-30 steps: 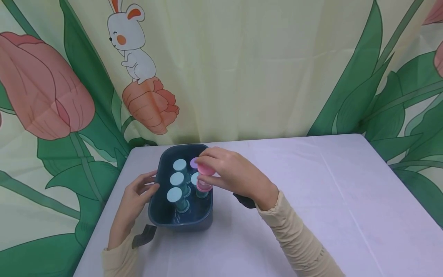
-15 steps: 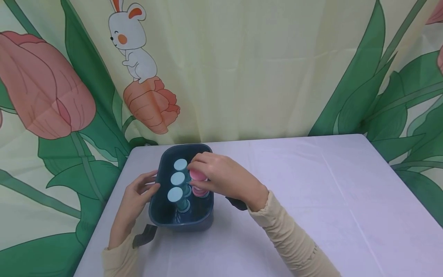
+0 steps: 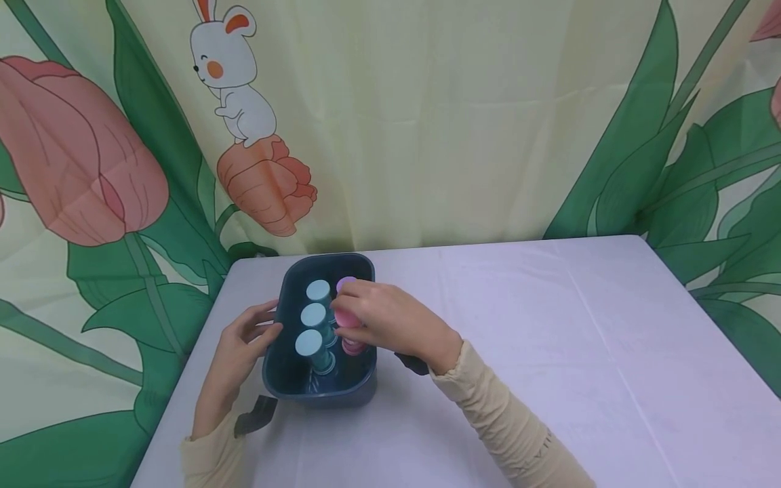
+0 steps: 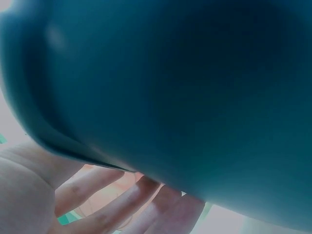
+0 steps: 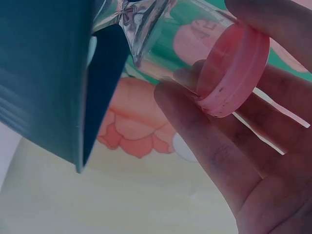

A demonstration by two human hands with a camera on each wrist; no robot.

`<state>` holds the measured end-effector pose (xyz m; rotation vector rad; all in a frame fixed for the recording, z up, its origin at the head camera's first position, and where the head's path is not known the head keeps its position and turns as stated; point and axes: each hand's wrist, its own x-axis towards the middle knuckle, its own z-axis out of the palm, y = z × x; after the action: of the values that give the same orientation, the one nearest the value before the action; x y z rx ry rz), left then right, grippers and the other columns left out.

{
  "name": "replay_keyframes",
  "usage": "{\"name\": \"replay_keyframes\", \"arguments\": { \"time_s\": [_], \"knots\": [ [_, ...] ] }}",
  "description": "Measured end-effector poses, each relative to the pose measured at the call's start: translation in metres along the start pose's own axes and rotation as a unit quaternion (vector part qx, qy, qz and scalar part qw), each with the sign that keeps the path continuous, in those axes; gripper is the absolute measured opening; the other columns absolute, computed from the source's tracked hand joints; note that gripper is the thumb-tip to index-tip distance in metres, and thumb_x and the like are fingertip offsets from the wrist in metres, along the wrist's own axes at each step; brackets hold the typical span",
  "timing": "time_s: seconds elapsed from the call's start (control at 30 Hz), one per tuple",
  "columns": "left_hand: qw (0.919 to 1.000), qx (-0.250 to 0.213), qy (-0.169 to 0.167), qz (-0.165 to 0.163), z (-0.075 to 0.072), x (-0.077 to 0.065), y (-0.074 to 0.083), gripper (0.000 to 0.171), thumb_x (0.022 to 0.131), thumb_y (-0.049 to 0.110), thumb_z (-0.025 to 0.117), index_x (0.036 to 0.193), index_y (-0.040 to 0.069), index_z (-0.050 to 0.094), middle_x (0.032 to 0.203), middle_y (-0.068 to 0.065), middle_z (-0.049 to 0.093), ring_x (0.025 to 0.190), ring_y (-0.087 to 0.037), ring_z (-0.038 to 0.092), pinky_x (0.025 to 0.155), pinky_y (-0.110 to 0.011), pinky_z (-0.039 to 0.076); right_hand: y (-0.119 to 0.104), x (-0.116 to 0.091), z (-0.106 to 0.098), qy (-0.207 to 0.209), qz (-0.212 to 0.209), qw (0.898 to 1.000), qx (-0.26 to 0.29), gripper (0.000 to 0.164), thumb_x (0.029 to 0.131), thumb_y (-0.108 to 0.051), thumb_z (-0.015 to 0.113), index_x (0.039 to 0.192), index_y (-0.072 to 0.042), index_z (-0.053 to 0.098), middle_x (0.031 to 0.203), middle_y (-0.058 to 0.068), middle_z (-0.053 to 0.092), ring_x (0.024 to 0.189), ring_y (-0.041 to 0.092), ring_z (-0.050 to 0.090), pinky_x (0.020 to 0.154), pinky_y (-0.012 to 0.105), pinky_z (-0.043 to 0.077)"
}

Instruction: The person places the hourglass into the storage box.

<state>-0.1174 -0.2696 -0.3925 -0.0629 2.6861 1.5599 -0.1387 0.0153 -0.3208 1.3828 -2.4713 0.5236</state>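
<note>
A dark blue plastic bin (image 3: 344,401) stands at the table's left side. My right hand (image 3: 399,318) is over its right rim and pinches a sand timer (image 5: 234,73) by its pink cap. The timer's clear, narrow-waisted body shows in the right wrist view; its lower end reaches into the bin. Three light blue-capped sand timers (image 3: 309,343) stand in a row along the bin's left half. A purple cap (image 3: 346,282) shows behind my right fingers. My left hand (image 3: 244,339) rests against the bin's left side, with fingers extended along the outer wall (image 4: 161,97).
A white cloth covers the table (image 3: 518,352). Behind its back edge hangs a curtain (image 3: 464,135) printed with tulips, leaves and a rabbit on a carrot. A dark strap (image 3: 256,415) sits at my left wrist.
My right hand has moved left and lower with the pink-capped sand timer, bringing it further into the bin. The left hand and the bin stay in place.
</note>
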Motion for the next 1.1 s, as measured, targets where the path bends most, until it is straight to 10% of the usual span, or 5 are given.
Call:
{"name": "replay_keyframes", "arguments": {
  "time_s": [0.87,1.1],
  "knots": [
    [1.0,0.003,-0.005,0.006,-0.002,0.0,-0.004,0.055,0.098,0.039,0.062,0.147,0.017,0.046,0.139,-0.013,0.054,0.125,-0.032,0.055,0.085,-0.03,0.052,0.002,0.005,0.039,-0.108,0.017,0.993,-0.037,0.036,0.085,-0.034,0.079,0.113,-0.012,0.073,0.098,-0.002,0.068,0.089,0.008,0.062,0.08,0.02,0.055],
    [1.0,-0.003,-0.006,-0.002,-0.001,0.001,-0.002,0.056,0.098,0.039,0.062,0.147,0.017,0.047,0.142,-0.014,0.053,0.127,-0.033,0.053,0.094,-0.045,0.052,0.001,0.007,0.046,-0.124,0.007,0.991,-0.04,0.037,0.081,-0.031,0.083,0.112,-0.013,0.073,0.098,-0.002,0.07,0.088,0.008,0.063,0.078,0.021,0.056]
  ]
}}
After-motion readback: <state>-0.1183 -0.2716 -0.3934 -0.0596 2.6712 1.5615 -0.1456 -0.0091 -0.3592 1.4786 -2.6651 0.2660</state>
